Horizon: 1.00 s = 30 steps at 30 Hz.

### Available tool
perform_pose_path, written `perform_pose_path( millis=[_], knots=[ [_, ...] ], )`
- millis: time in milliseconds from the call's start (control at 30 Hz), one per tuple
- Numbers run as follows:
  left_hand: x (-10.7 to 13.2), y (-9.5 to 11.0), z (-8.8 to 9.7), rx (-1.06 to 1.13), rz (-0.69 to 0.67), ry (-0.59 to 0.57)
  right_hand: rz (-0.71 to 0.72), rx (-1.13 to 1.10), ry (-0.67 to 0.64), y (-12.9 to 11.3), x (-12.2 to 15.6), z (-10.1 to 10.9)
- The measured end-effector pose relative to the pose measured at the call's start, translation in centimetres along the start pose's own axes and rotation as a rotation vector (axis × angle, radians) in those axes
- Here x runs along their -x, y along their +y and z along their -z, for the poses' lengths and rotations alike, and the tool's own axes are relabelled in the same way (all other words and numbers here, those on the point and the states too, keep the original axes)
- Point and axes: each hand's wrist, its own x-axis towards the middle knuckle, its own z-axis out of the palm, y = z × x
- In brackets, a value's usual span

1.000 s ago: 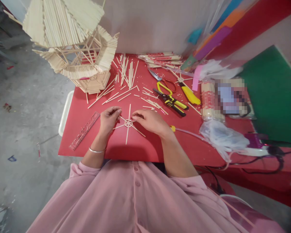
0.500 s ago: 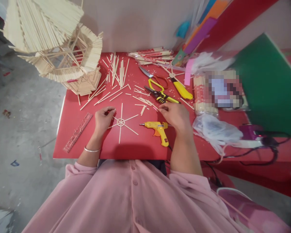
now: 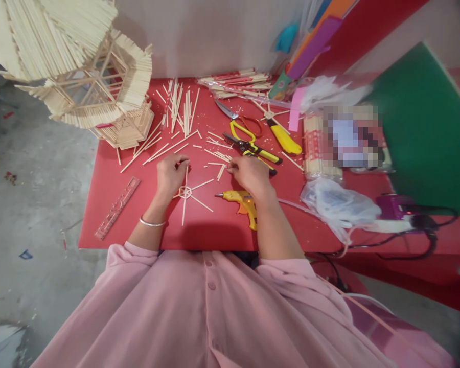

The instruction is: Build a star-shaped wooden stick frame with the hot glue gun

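My left hand (image 3: 170, 176) is closed in a pinch at the upper left of a six-armed stick frame (image 3: 185, 192) with a small hexagon at its centre. What its fingertips hold, if anything, is too small to make out. My right hand (image 3: 248, 175) reaches over the short cut sticks (image 3: 221, 173), its thumb and fingers pinched at their right end; whatever is between them is hidden. Below that hand lies a yellow glue gun (image 3: 242, 198), nozzle to the left, partly covered by my forearm. Black-and-yellow pruning shears (image 3: 253, 148) lie just beyond my right knuckles.
A stick-built pagoda model (image 3: 95, 87) stands at the table's left back. A clear ruler (image 3: 118, 208) lies left. Yellow-handled scissors (image 3: 242, 128), a yellow-handled cutter (image 3: 285, 139) and loose sticks (image 3: 180, 110) lie behind. Plastic bags (image 3: 335, 207) and cables (image 3: 425, 237) are at right.
My right hand has moved left, onto the short sticks, and its forearm now covers part of the glue gun. My left hand has shifted slightly up and right, beside the frame's top arm.
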Motion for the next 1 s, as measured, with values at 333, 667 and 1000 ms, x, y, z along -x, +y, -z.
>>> perform_pose_path(
  millis=[333, 667, 1000],
  knots=[
    [1.8, 0.6, 3.6, 0.243, 0.168, -0.241, 0.364, -0.171, -0.001, -5.7, 3.1, -0.2],
    [2.5, -1.2, 4.1, 0.288, 0.173, -0.373, 0.428, -0.123, -0.021, -8.4, 4.0, -2.9],
    [3.0, -2.6, 4.7, -0.044, -0.041, -0.291, 0.447, 0.034, 0.083, -8.8, 4.9, -4.1]
  ],
)
